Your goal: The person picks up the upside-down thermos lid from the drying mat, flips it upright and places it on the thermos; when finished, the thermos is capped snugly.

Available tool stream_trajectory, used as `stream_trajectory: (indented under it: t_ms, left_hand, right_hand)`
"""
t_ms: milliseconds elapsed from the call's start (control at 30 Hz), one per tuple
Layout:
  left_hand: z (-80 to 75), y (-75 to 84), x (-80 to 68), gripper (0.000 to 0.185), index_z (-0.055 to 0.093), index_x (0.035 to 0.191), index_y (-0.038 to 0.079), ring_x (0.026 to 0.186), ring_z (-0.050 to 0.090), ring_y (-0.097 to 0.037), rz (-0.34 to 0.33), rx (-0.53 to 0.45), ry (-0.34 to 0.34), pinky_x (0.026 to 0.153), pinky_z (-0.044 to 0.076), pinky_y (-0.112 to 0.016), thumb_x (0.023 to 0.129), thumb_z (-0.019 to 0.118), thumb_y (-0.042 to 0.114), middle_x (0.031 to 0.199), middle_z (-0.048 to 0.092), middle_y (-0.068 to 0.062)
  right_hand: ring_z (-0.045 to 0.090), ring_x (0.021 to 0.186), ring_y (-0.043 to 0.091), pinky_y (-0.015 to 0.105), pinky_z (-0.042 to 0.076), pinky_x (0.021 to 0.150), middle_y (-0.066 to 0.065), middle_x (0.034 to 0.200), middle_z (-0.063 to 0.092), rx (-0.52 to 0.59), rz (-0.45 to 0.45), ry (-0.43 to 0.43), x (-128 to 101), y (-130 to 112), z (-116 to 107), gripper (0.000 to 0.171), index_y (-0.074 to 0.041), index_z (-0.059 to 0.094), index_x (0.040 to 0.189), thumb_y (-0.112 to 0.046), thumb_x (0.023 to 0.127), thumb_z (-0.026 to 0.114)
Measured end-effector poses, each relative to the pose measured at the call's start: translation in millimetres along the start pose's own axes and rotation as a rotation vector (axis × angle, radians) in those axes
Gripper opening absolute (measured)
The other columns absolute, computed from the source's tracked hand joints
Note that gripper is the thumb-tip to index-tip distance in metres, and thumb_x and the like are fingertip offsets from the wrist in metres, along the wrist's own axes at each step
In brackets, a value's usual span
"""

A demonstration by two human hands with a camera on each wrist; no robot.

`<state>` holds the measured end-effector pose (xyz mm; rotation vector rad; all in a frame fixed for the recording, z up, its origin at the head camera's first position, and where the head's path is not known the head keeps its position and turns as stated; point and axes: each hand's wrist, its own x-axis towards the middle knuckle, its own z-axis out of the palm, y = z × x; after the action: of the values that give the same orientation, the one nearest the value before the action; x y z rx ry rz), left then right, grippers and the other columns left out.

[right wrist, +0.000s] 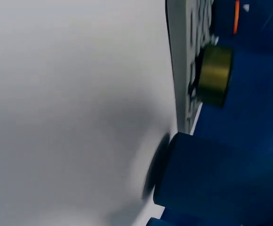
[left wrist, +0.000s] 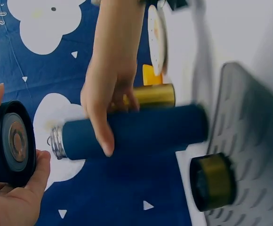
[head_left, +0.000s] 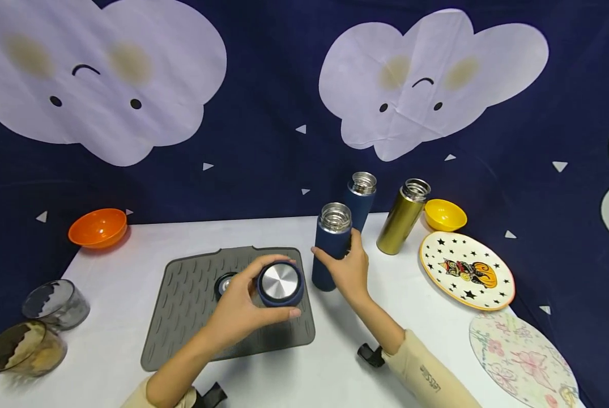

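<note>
Capping was barely begun: the left hand (head_left: 238, 309) gripped a navy lid (head_left: 280, 283) above the grey mat (head_left: 182, 317), the right hand (head_left: 349, 271) clasped the open navy flask (head_left: 332, 246) (two other flasks stood uncapped).

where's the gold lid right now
The gold lid sits on the grey mat, partly hidden behind the left hand in the head view.

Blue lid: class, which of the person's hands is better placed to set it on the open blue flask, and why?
Probably the left hand: it already grips the blue lid, while the right hand steadies the open blue flask upright.
</note>
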<state>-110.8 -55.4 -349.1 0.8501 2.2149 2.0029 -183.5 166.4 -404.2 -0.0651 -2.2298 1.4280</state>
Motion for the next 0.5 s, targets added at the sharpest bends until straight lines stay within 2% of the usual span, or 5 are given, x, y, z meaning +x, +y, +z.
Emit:
stream_trajectory:
  t_ms: [133,267,500]
  left_hand:
    - [-1.2,8.4,24.9,0.073,0.053,0.137,0.017,0.110,0.064,-0.027,-0.002,-0.018,-0.007,0.089,0.056,-0.034,0.073,0.087,0.007,0.133,0.057,-0.013]
    - [3.2,11.7,46.2,0.074,0.052,0.138,0.015,0.109,0.064,-0.025,0.007,-0.020,-0.027,0.090,0.056,-0.039,0.073,0.086,0.006,0.131,0.057,-0.013]
    - [22.5,10.7,73.4,0.072,0.053,0.137,0.014,0.108,0.064,-0.022,0.032,-0.027,-0.040,0.095,0.052,-0.043,0.073,0.086,0.006,0.127,0.061,-0.007]
  right_hand:
    - [0.065,0.107,0.030,0.050,0.052,0.091,0.011,0.120,0.066,0.009,0.016,-0.034,-23,-6,-19,0.072,-0.009,0.051,0.131,-0.028,0.073,0.088]
    - [0.065,0.106,0.027,0.048,0.052,0.091,0.009,0.119,0.066,0.007,0.017,-0.058,-41,-9,-31,0.071,-0.008,0.052,0.130,-0.025,0.072,0.089]
    - [0.064,0.107,0.023,0.046,0.052,0.090,0.005,0.119,0.066,-0.011,-0.066,-0.052,-58,-4,-36,0.070,-0.010,0.052,0.130,-0.022,0.071,0.089]
